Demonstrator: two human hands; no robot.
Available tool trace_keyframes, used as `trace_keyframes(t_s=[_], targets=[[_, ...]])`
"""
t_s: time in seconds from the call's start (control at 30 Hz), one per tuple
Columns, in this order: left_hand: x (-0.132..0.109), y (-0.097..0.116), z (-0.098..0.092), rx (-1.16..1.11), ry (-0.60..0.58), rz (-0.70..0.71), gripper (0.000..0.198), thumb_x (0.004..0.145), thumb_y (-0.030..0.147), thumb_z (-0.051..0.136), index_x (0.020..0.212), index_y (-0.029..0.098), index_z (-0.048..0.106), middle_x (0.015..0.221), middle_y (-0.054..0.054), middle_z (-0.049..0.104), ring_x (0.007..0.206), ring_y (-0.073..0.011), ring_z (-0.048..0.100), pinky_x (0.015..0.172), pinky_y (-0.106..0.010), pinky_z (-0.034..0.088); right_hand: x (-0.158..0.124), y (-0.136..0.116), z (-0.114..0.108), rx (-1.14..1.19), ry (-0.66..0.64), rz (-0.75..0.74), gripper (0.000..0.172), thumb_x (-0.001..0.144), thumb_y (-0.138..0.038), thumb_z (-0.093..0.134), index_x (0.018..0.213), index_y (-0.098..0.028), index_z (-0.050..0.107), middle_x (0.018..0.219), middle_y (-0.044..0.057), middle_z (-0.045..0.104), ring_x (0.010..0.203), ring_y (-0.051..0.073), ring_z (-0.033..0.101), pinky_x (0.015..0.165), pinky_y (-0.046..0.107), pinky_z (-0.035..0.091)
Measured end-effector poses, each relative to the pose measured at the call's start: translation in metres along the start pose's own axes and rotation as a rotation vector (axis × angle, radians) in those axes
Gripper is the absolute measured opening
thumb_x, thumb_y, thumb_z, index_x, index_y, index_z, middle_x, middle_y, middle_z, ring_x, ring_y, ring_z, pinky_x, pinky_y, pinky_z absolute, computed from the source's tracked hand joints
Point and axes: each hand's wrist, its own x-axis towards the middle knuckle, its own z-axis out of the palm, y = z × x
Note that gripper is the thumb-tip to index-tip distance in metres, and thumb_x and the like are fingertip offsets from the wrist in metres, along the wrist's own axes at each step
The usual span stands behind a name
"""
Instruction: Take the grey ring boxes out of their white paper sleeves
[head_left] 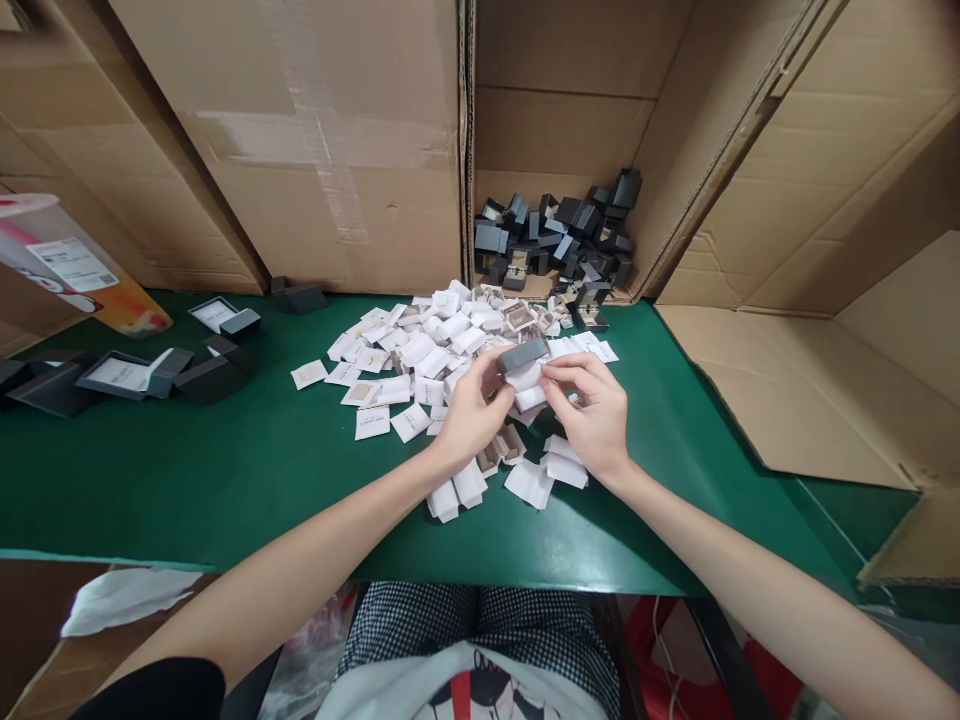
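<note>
My left hand [477, 408] is closed around a small dark grey box [523, 353] above the table. Beneath the box's grey part a white piece [527, 378] shows; whether it is the box's inside or a separate insert, I cannot tell. The fingers of my right hand [594, 412] are pinched at the right edge of that white piece. Around and below both hands spreads a pile of white folded card pieces [427, 345], some printed. Several more white pieces [529, 484] lie nearer to me, beside brownish folded inserts [504, 449].
An upright cardboard box [555, 60] at the back holds a heap of dark small boxes [570, 235]. Opened dark boxes [214, 372] lie left on the green table [285, 490], near an orange-and-clear container [90, 275]. Cardboard flaps [810, 390] cover the right side.
</note>
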Motion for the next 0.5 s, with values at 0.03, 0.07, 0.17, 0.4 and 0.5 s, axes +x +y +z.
trace_keyframes(t_s=[0.03,0.07,0.17,0.4,0.5], targets=[[-0.0009,0.0012,0.0006,-0.016,-0.026,-0.002,0.045,0.08,0.02,0.059,0.122,0.023,0.046,0.128,-0.009,0.054,0.115,-0.0239,0.054,0.092,-0.036,0.047,0.0005,0.0013,0.0002,0.015,-0.007,0.027,0.012,0.084,-0.024,0.059,0.086,-0.023,0.07,0.093,0.007,0.064,0.087,0.02,0.063,0.071,0.035,0.056],[-0.0018,0.0022,0.0012,-0.017,-0.049,-0.005,0.049,0.078,0.023,0.063,0.123,0.024,0.044,0.128,-0.01,0.053,0.113,-0.0241,0.054,0.088,-0.035,0.049,0.0008,0.0026,0.0005,0.033,-0.02,0.055,0.012,0.084,-0.023,0.058,0.086,-0.023,0.07,0.093,0.006,0.064,0.087,0.02,0.063,0.072,0.035,0.056],[-0.004,0.0041,0.0026,0.058,-0.069,0.004,0.054,0.077,0.027,0.067,0.124,0.026,0.04,0.126,-0.009,0.051,0.105,-0.0236,0.056,0.079,-0.033,0.05,0.0007,0.0053,0.0019,0.085,-0.065,0.109,0.012,0.083,-0.022,0.058,0.087,-0.022,0.069,0.094,0.006,0.064,0.087,0.019,0.063,0.069,0.032,0.055],[-0.0045,0.0052,0.0031,0.19,-0.072,0.084,0.051,0.08,0.02,0.061,0.126,0.026,0.038,0.128,-0.008,0.048,0.118,-0.0253,0.048,0.096,-0.037,0.042,0.0009,-0.0007,0.0005,0.028,-0.082,0.06,0.01,0.083,-0.022,0.058,0.084,-0.022,0.068,0.093,0.005,0.065,0.085,0.019,0.062,0.073,0.032,0.053],[-0.0047,0.0052,0.0032,0.2,-0.08,0.102,0.051,0.081,0.019,0.059,0.127,0.025,0.038,0.131,-0.008,0.047,0.122,-0.0255,0.045,0.103,-0.038,0.036,0.0016,-0.0022,-0.0009,0.019,-0.091,0.049,0.011,0.084,-0.022,0.058,0.084,-0.021,0.068,0.092,0.005,0.066,0.087,0.019,0.062,0.08,0.033,0.051]])
